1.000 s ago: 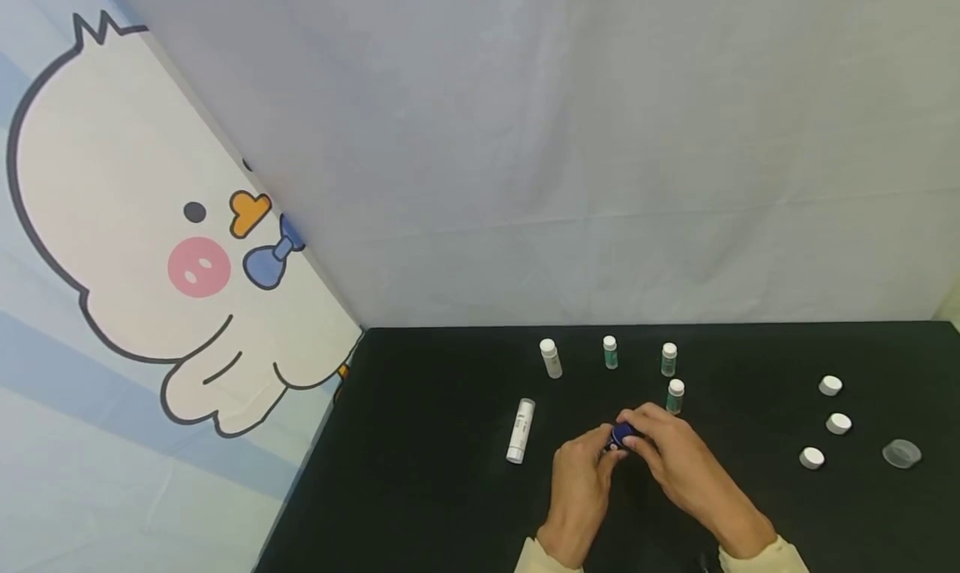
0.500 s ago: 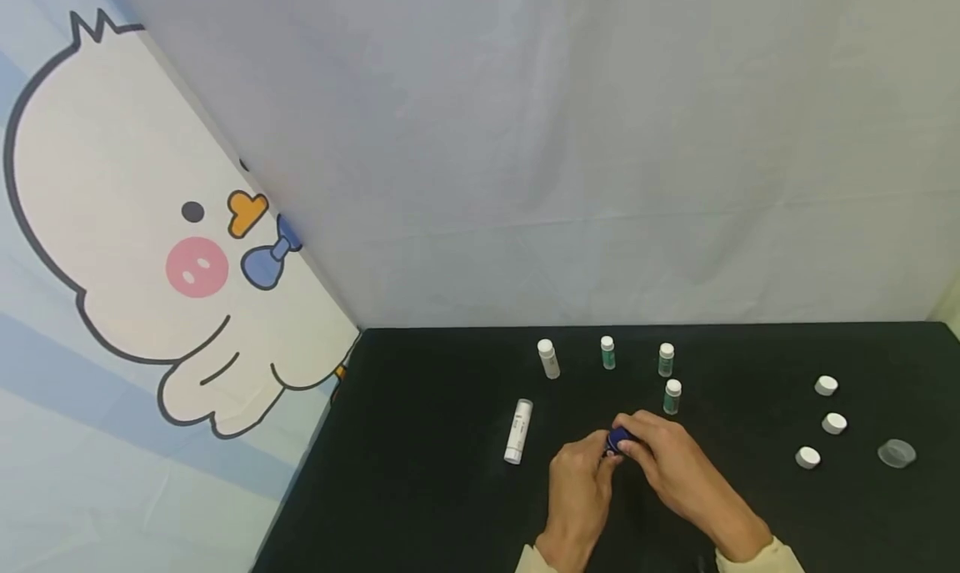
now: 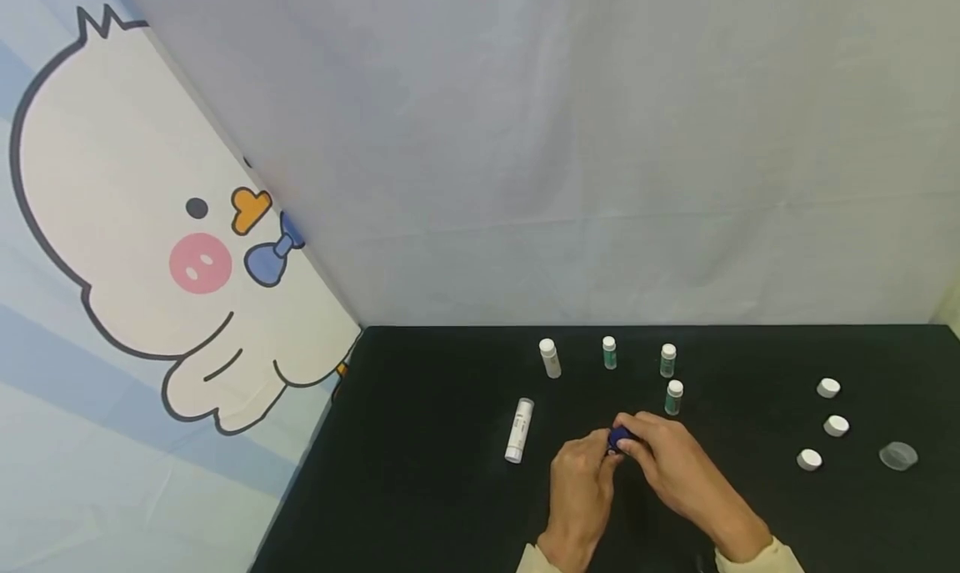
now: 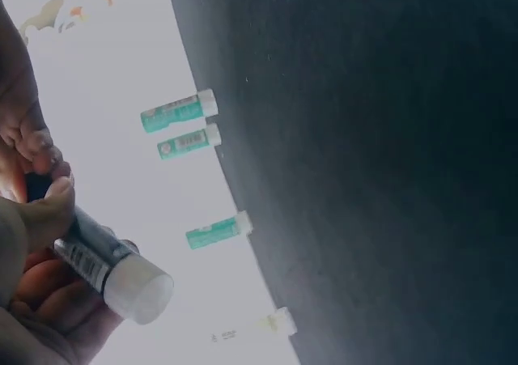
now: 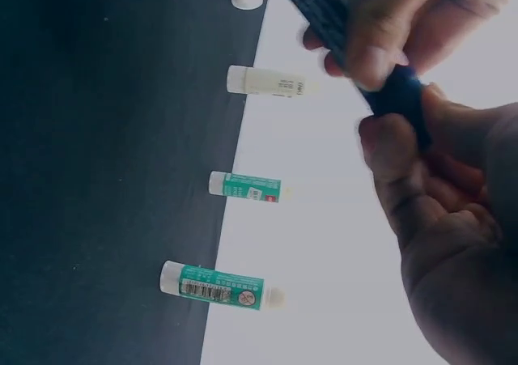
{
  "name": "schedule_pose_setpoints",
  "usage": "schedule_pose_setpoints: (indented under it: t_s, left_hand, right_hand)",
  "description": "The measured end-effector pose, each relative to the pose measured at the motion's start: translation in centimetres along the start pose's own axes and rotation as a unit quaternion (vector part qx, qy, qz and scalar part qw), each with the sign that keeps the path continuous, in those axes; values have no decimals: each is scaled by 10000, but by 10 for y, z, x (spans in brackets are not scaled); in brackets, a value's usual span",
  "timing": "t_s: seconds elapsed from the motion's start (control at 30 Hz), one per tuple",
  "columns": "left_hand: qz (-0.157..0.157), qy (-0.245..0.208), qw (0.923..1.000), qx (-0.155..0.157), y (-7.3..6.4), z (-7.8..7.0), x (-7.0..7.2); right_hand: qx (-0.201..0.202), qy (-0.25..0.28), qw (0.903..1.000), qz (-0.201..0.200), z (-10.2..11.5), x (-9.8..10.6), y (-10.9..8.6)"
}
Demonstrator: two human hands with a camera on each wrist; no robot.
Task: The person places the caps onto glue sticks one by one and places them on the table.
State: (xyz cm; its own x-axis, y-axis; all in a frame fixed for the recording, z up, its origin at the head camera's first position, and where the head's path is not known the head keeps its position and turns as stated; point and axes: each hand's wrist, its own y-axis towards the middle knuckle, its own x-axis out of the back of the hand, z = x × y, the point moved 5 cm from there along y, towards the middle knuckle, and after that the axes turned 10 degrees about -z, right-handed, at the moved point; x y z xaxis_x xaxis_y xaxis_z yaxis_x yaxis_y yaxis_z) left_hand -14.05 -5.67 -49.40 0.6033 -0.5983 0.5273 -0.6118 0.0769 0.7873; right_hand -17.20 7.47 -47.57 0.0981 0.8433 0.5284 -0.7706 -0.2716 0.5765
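Both hands meet on one glue stick over the front of the table. My left hand point(image 3: 581, 485) grips its dark, barcoded body point(image 4: 85, 248), whose translucent white end point(image 4: 139, 290) sticks out below the fingers in the left wrist view. At the other end my right hand point(image 3: 671, 456) pinches the dark blue cap point(image 3: 619, 438) between thumb and fingers. Just beyond the right hand stands a small green glue stick point(image 3: 673, 398) with a white top. A white glue stick point(image 3: 519, 430) lies on its side left of the hands.
Toward the table's point(image 3: 420, 473) back edge stand a white stick point(image 3: 551, 359) and two green sticks point(image 3: 610, 353). On the right lie several small white round caps point(image 3: 836, 425) and a clear plastic cup point(image 3: 897, 455). A pale cloth wall point(image 3: 600, 181) rises behind.
My right thumb and fingertips have shifted slightly left on the blue cap, covering more of it. The left hand keeps its grip on the body, and the other sticks have stayed put.
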Motion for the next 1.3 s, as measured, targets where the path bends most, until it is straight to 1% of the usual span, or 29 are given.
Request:
schedule_pose_setpoints:
  t_s: [0.1,0.23,0.4,0.53,0.63,0.77,0.87,0.97,1.17,1.3]
  left_hand:
    - [51,-2,10000,-7,2,0,2]
    - [120,22,9999,78,4,0,4]
    - [65,212,9995,206,2,-2,5]
    - [50,292,9985,465,4,0,4]
    - [147,319,9969,702,6,3,4]
    - [211,350,9941,1001,6,8,4]
    - [222,388,9913,1239,6,11,4]
    - [248,379,9886,1434,5,15,3]
    - [263,348,9856,1634,3,21,3]
    - [349,308,9828,1786,-1,24,2]
  right_hand:
    - [-66,30,10000,-13,1,0,1]
    - [-161,94,9998,-67,0,0,-1]
    - [-306,188,9994,10,-2,-2,-5]
    - [-584,203,9979,182,-3,-4,-2]
    - [-877,157,9956,304,-3,-6,2]
    - [-1134,96,9933,185,-3,-12,7]
    - [-1232,120,9923,14,-2,-17,10]
    - [-1350,170,9907,-43,-2,-23,13]
    - [-1617,236,9865,-137,-3,-34,16]
    - [-1795,426,9825,-257,-5,-40,18]
